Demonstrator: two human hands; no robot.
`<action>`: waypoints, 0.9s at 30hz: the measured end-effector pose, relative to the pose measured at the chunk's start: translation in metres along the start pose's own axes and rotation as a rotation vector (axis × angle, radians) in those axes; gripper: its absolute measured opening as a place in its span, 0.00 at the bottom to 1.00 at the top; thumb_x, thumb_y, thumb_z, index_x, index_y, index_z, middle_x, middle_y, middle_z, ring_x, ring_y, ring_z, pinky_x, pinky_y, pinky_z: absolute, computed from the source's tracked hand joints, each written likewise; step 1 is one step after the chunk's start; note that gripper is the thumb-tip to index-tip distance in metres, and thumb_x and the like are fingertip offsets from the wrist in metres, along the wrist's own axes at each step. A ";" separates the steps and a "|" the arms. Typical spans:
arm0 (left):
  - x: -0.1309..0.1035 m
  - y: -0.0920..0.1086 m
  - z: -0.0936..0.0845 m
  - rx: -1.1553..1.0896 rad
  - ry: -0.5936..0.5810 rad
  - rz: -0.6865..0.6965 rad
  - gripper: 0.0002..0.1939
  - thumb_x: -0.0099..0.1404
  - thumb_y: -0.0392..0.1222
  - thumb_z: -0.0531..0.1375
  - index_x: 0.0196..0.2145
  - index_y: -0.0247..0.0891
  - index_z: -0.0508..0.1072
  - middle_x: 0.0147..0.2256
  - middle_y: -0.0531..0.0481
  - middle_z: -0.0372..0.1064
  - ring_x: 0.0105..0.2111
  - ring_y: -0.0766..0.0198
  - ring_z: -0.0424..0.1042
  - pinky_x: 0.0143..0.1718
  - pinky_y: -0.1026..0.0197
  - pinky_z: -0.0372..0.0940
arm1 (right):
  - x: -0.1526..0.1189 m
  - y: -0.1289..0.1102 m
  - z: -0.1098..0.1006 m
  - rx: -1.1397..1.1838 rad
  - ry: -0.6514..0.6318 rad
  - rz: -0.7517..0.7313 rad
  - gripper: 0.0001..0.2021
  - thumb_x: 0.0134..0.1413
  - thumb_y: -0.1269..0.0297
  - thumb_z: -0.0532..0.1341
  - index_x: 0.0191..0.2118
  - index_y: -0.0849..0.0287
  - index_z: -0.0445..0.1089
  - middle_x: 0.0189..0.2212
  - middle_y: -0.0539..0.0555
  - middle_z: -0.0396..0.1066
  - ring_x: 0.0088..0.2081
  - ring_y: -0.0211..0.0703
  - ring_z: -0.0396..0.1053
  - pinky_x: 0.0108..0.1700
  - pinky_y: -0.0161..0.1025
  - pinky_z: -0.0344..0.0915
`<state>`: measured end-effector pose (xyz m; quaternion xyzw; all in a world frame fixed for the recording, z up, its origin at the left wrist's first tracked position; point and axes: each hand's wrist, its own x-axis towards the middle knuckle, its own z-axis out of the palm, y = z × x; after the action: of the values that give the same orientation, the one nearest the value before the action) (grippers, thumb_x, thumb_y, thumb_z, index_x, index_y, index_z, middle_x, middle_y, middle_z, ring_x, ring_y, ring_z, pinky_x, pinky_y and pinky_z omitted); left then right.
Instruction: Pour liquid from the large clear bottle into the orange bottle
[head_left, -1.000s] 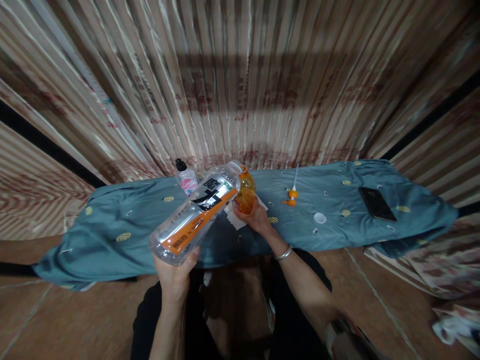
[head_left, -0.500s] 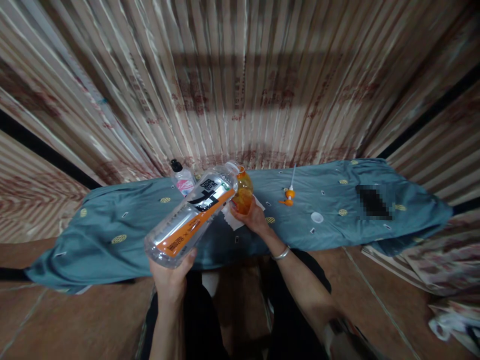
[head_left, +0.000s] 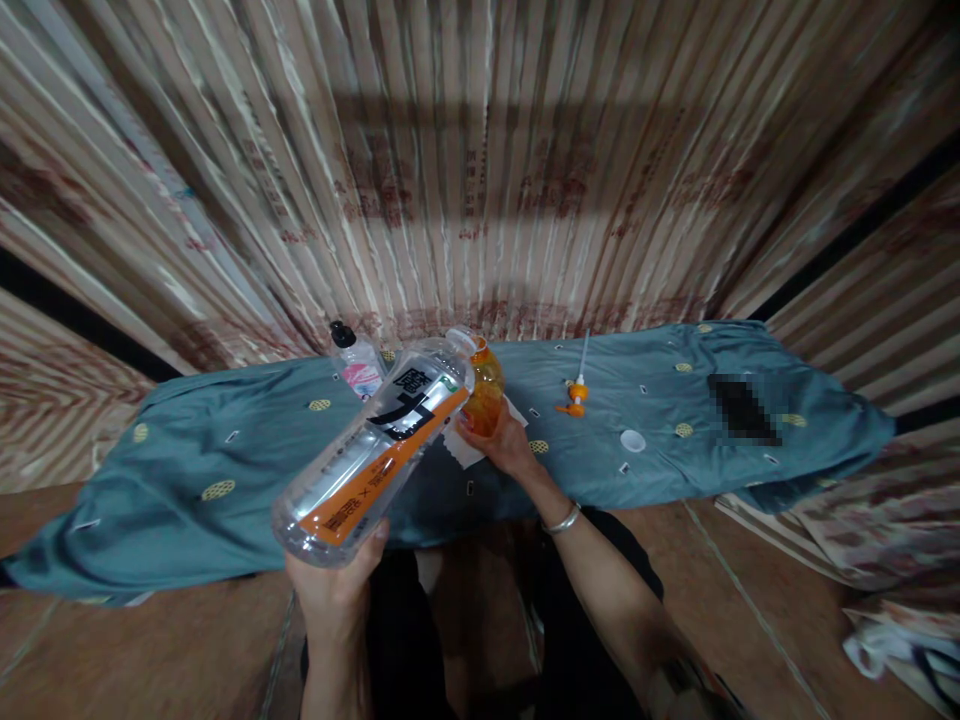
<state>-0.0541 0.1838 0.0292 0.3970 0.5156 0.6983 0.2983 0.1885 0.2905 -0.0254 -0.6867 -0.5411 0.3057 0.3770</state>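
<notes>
My left hand (head_left: 335,580) is closed round the lower end of a large clear plastic bottle (head_left: 375,455) with an orange and black label. That bottle lies tilted, its neck up and to the right, against the mouth of an orange see-through bottle (head_left: 486,392). Around the orange bottle's body my right hand (head_left: 504,440) is closed. Whether liquid passes between the two mouths I cannot tell. Under the orange bottle a white paper sheet (head_left: 466,452) lies on the cloth. An orange pump head (head_left: 576,395) with a pale tube rests to the right.
A teal cloth (head_left: 187,540) covers the long narrow table. A clear bottle with a black cap (head_left: 360,370) stands behind on the left. On the right lie a round white disc (head_left: 632,441) and a blurred-out dark object (head_left: 744,408). Striped curtains (head_left: 480,200) hang close behind.
The base of the large clear bottle and my left hand have shifted slightly left and down in view. My right hand still holds the orange bottle. The view itself has moved a little.
</notes>
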 end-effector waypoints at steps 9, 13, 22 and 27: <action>0.000 -0.003 -0.004 0.027 -0.020 0.056 0.34 0.44 0.47 0.86 0.48 0.42 0.82 0.41 0.47 0.84 0.41 0.48 0.84 0.55 0.42 0.82 | 0.000 0.001 0.002 0.021 0.016 0.002 0.37 0.60 0.55 0.83 0.69 0.55 0.71 0.55 0.62 0.91 0.60 0.65 0.90 0.65 0.62 0.85; -0.002 -0.006 -0.007 0.039 -0.026 0.082 0.33 0.46 0.49 0.88 0.47 0.41 0.85 0.41 0.46 0.86 0.40 0.51 0.83 0.55 0.47 0.82 | 0.000 0.000 0.003 0.030 0.015 0.000 0.38 0.59 0.57 0.84 0.69 0.58 0.72 0.57 0.65 0.90 0.62 0.66 0.88 0.66 0.61 0.85; -0.003 0.002 -0.008 0.068 -0.052 0.056 0.31 0.46 0.49 0.88 0.45 0.40 0.85 0.40 0.46 0.85 0.41 0.48 0.84 0.51 0.46 0.83 | 0.000 0.005 0.005 0.042 0.015 0.005 0.39 0.58 0.59 0.84 0.71 0.56 0.71 0.55 0.60 0.90 0.61 0.65 0.89 0.65 0.59 0.85; -0.006 0.010 -0.001 0.054 0.025 0.042 0.30 0.43 0.50 0.87 0.41 0.43 0.83 0.37 0.48 0.82 0.44 0.47 0.84 0.59 0.44 0.81 | 0.001 0.006 0.003 0.028 0.006 0.009 0.40 0.58 0.55 0.83 0.72 0.56 0.70 0.54 0.61 0.90 0.61 0.67 0.89 0.65 0.60 0.85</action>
<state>-0.0516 0.1755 0.0370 0.4068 0.5293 0.6952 0.2665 0.1892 0.2911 -0.0325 -0.6847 -0.5326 0.3127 0.3870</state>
